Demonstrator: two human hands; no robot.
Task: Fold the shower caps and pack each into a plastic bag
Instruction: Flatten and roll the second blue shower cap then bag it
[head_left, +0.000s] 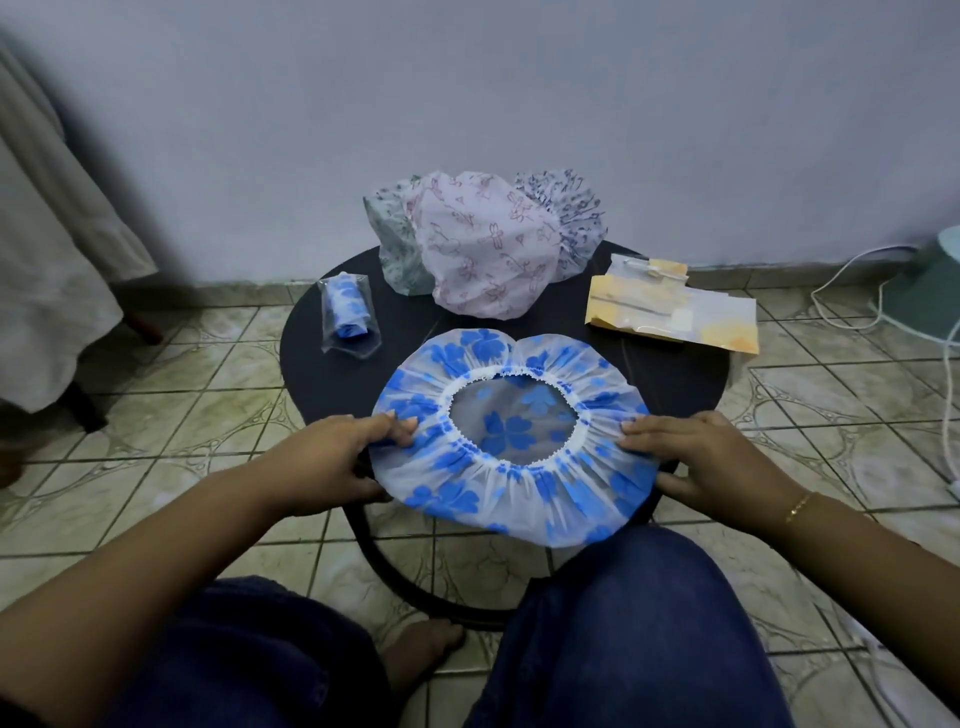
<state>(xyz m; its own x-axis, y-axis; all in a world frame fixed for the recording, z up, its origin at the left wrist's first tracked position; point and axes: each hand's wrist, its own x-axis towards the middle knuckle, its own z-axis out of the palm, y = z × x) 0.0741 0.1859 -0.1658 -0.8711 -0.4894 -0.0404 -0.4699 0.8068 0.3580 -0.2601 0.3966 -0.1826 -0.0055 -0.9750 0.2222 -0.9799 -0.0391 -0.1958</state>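
Observation:
A white shower cap with blue flowers (519, 488) lies spread flat, opening up, on the near part of a round black table (405, 317). My left hand (332, 462) pinches its left edge, thumb under and fingers on top. My right hand (711, 457) holds its right edge the same way. A rolled blue-flowered cap packed in a clear plastic bag (349, 314) lies at the table's left. Behind are a pink-printed cap (483, 249), a green-printed cap (395, 244) and a dark-printed cap (571, 213), heaped together.
A stack of plastic bags with yellow backing (670, 306) lies on the table's right edge. My knees in dark trousers (613, 623) sit below the table, a bare foot (421, 649) between them. White cables (852, 291) trail on the tiled floor at right.

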